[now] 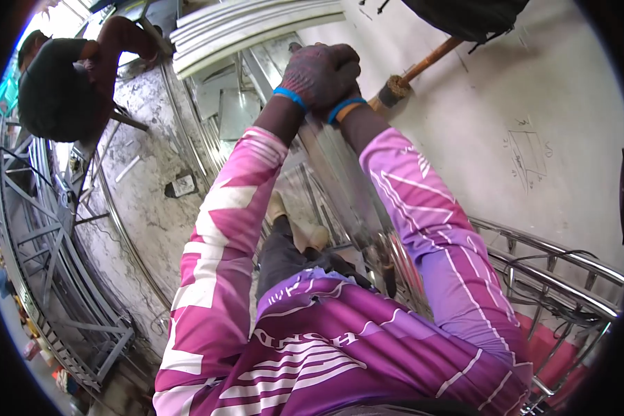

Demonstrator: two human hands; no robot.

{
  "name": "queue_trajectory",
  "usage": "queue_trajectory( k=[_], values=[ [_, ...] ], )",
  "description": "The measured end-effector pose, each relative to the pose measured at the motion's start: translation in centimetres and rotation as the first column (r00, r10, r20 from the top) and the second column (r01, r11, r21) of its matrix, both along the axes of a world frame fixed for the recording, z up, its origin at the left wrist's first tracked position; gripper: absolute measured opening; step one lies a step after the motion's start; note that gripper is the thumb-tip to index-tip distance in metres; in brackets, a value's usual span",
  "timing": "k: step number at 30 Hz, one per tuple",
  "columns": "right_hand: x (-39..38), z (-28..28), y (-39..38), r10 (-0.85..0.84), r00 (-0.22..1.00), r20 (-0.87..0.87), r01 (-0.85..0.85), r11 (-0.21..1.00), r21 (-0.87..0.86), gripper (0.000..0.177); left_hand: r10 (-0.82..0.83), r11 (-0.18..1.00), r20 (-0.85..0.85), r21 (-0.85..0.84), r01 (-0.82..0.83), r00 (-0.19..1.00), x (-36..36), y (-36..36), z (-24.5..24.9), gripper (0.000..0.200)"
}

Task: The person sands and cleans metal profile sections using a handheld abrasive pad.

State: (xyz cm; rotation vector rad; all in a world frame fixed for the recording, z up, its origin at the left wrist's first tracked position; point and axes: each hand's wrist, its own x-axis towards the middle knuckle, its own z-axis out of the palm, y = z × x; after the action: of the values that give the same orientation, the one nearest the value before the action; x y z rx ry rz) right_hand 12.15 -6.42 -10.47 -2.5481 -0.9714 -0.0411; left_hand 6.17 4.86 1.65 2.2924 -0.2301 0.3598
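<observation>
Both of my hands are stretched out ahead and press together at the top centre, in dark knitted gloves with blue bands at the wrists. My left hand (pixel 315 73) lies over the other, its fingers closed. My right hand (pixel 347 83) is partly covered by it, and its fingers are mostly hidden. Whatever they grip, if anything, cannot be made out. A blurred long metallic piece (pixel 333 166) shows below the hands. Just right of them is a brush-like end (pixel 394 90) on a wooden handle (pixel 433 59).
Long pale metal profiles (pixel 256 24) lie beyond my hands. A person (pixel 66 90) in dark clothes is at the upper left, near a metal truss (pixel 35 229). Chrome railings (pixel 555 270) stand at the right by a wall (pixel 478 139) with a pencil sketch. A black bag-like object (pixel 471 17) hangs above.
</observation>
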Motion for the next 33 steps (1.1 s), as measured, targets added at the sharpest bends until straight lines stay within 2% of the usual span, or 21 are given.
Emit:
queue_trajectory(
  k=[1,3,4,6,7,8,9,10,11,12,15,18,20,22,24,26,27,30,31,32,33],
  values=[
    [0.3,0.7,0.7,-0.009,1.000,0.009,0.009,1.000,0.015,0.056,0.004,1.000,-0.051,-0.014,-0.005,0.999,1.3,0.7,0.4,0.032],
    [0.4,2.3,0.6,0.066,0.992,0.104,-0.035,0.961,-0.273,0.050,-0.007,0.999,-0.113,-0.046,0.002,0.994,2.1,0.9,1.0,0.032],
    [-0.1,3.1,0.2,0.050,0.994,0.102,-0.020,0.960,-0.279,0.050,-0.024,0.999,-0.115,-0.051,0.018,0.993,1.5,0.2,1.2,0.032],
    [-3.1,4.5,-1.7,0.021,0.996,0.087,0.008,0.946,-0.324,0.050,-0.018,0.999,-0.086,0.034,0.021,0.996,-0.9,-1.8,1.7,0.031],
    [-4.5,5.5,-4.6,0.005,0.997,0.076,0.022,0.937,-0.347,0.050,-0.026,0.996,0.048,0.090,0.022,0.999,-2.4,-3.5,0.3,0.029],
    [-7.6,6.0,-5.9,-0.010,0.998,0.058,0.031,0.927,-0.373,0.050,-0.057,0.976,0.034,0.214,0.049,0.998,-4.9,-5.6,1.2,0.028],
    [-11.3,6.7,-7.4,-0.022,0.999,0.038,0.036,0.917,-0.397,0.051,-0.152,0.981,0.026,0.129,0.148,0.988,-7.3,-7.8,0.6,0.026],
    [-13.9,7.7,-10.2,-0.037,0.999,0.016,0.041,0.907,-0.420,0.051,-0.177,0.967,0.072,0.198,0.160,0.982,-10.1,-9.1,2.5,0.023],
    [-18.3,9.5,-14.1,-0.053,0.999,-0.002,0.047,0.896,-0.442,0.051,-0.270,0.961,0.099,0.086,0.262,0.958,-11.6,-11.2,0.8,0.019],
    [-19.6,10.1,-14.4,-0.067,0.998,-0.013,0.053,0.883,-0.466,0.051,-0.346,0.938,0.041,0.043,0.344,0.937,-13.1,-12.1,1.6,0.019],
    [-21.0,12.0,-14.0,-0.077,0.996,-0.039,0.045,0.848,-0.529,0.052,-0.360,0.930,0.075,-0.051,0.364,0.930,-14.2,-13.3,0.6,0.019],
    [-18.3,12.2,-11.3,-0.065,0.995,-0.072,0.014,0.829,-0.559,0.052,-0.369,0.928,0.012,-0.054,0.369,0.929,-12.0,-10.3,0.8,0.022],
    [-12.7,10.6,-7.3,-0.081,0.992,-0.095,0.014,0.826,-0.563,0.053,-0.233,0.963,-0.053,0.128,0.238,0.971,-8.0,-7.4,1.0,0.025],
    [-7.9,9.3,-4.2,-0.100,0.988,-0.120,0.016,0.828,-0.560,0.053,-0.154,0.986,-0.057,-0.068,0.150,0.987,-3.9,-3.4,0.5,0.026],
    [-2.7,8.1,0.2,-0.104,0.984,-0.148,0.006,0.835,-0.551,0.054,-0.094,0.976,-0.143,-0.206,0.063,0.985,0.0,-0.7,-0.1,0.033],
    [-1.3,8.2,1.5,-0.098,0.981,-0.166,-0.006,0.845,-0.535,0.054,-0.100,0.983,-0.122,-0.168,0.079,0.987,3.1,1.3,0.2,0.033],
    [-1.2,8.5,2.1,-0.140,0.978,-0.154,0.011,0.772,-0.635,0.053,-0.098,0.985,-0.123,-0.151,0.079,0.988,3.1,1.1,0.3,0.033],
    [-2.8,8.3,0.6,-0.171,0.960,-0.223,0.029,0.850,-0.526,0.055,-0.065,0.998,-0.110,-0.019,0.064,0.992,1.5,-0.8,0.3,0.031],
    [-1.0,3.1,-0.9,-0.171,0.958,-0.230,0.030,0.858,-0.513,0.055,-0.053,0.998,-0.099,-0.025,0.051,0.994,0.1,-1.9,0.2,0.030],
    [-0.9,-1.9,-3.6,-0.011,0.996,-0.092,-0.015,0.960,-0.279,0.053,-0.035,0.999,-0.087,-0.037,0.032,0.996,-1.5,-3.1,0.0,0.029],
    [-1.8,-6.6,-4.2,0.115,0.989,0.091,-0.112,0.993,-0.041,0.051,-0.049,0.998,-0.054,-0.033,0.047,0.997,-3.2,-4.7,-0.5,0.028]
  ],
)
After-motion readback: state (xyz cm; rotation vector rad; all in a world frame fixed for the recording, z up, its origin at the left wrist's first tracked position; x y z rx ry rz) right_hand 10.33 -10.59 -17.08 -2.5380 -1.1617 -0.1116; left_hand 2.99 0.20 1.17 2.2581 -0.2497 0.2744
